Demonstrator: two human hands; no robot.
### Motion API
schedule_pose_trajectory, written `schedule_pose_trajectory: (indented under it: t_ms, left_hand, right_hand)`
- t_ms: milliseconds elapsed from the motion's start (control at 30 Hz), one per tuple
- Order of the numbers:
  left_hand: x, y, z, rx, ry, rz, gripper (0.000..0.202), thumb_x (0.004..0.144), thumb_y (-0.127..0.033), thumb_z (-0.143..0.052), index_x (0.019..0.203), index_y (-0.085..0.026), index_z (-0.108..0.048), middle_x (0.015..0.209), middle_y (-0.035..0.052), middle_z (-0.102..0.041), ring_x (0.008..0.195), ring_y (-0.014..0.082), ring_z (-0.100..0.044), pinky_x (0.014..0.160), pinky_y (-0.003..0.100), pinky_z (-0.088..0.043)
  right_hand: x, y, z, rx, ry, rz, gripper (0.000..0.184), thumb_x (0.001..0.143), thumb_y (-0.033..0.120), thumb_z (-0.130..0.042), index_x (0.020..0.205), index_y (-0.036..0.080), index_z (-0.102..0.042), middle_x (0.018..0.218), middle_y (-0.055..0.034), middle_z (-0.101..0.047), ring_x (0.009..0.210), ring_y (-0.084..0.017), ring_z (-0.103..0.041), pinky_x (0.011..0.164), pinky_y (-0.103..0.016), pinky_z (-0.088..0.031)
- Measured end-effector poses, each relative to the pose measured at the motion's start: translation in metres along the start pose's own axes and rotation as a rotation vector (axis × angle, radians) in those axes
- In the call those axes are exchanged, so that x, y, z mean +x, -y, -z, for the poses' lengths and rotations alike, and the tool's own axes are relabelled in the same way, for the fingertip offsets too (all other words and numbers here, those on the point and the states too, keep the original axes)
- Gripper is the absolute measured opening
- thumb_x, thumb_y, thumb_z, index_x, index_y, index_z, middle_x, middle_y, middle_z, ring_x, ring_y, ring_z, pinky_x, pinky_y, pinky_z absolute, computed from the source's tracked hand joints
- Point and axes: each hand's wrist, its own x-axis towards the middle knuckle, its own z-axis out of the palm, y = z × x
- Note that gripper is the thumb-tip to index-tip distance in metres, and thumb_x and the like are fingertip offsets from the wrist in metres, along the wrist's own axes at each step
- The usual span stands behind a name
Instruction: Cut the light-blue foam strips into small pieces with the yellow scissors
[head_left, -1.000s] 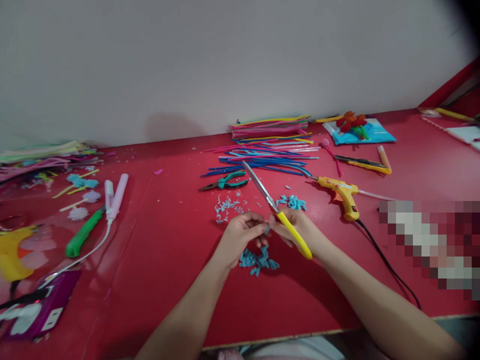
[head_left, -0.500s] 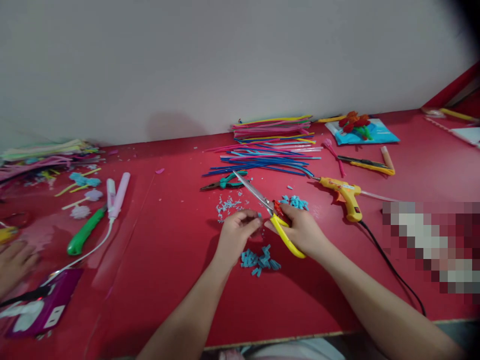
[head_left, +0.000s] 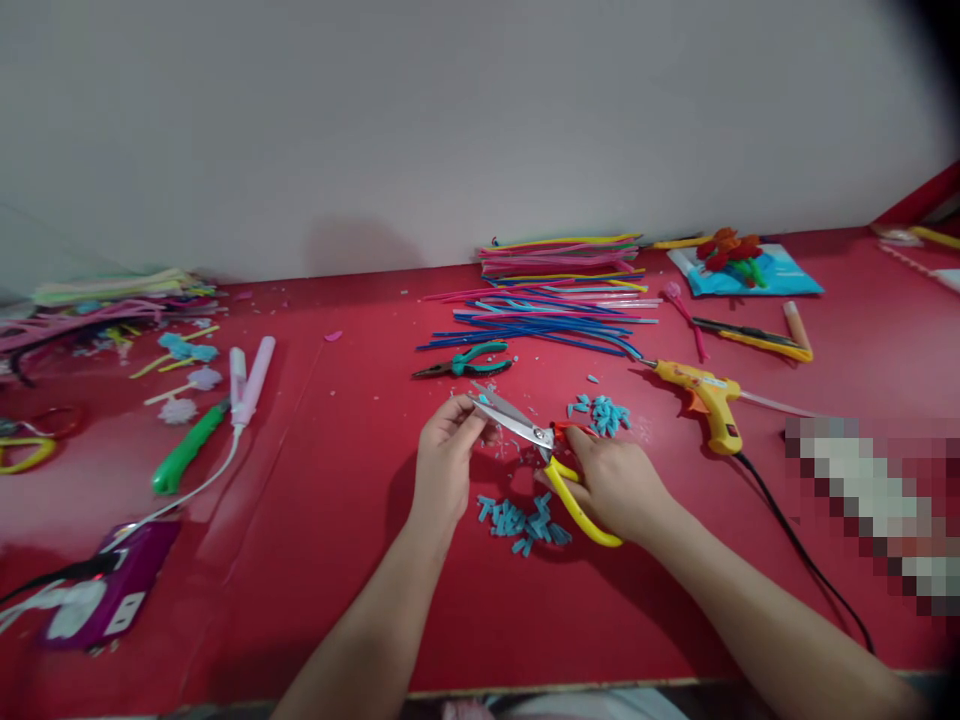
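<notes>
Right hand [head_left: 611, 480] wrapped around the yellow handles of scissors [head_left: 536, 440], blades parted, tips at left hand [head_left: 442, 460]. Left fingers pinched narrow; contents too small to tell. Blue cut pieces [head_left: 525, 520] lie mid-bench [head_left: 337, 560], toward the near edge, between the hands. Glue gun [head_left: 709, 400] sits to the right.

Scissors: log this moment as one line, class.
right hand: holds scissors | left hand: fingers at blade tips | blue bits: on table below hands
</notes>
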Motion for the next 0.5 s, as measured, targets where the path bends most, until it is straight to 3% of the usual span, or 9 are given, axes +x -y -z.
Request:
schedule_pose_trajectory:
  t_ms: [500]
  left_hand:
    - [-0.0003,-0.0026,-0.0018,-0.084,0.013,-0.016,0.004,0.071,-0.016,-0.055,0.072,-0.015,-0.059,0.064,-0.0018,-0.055,0.057,0.0063,-0.049,0.055,0.018,-0.038]
  right_hand:
    - [-0.0013,-0.0002,-0.0008,-0.021,0.005,0.001,0.042,0.080,0.053,-0.025,0.084,0.016,-0.046,0.064,-0.0064,-0.060,0.056,-0.017,-0.055,0.047,-0.027,-0.016]
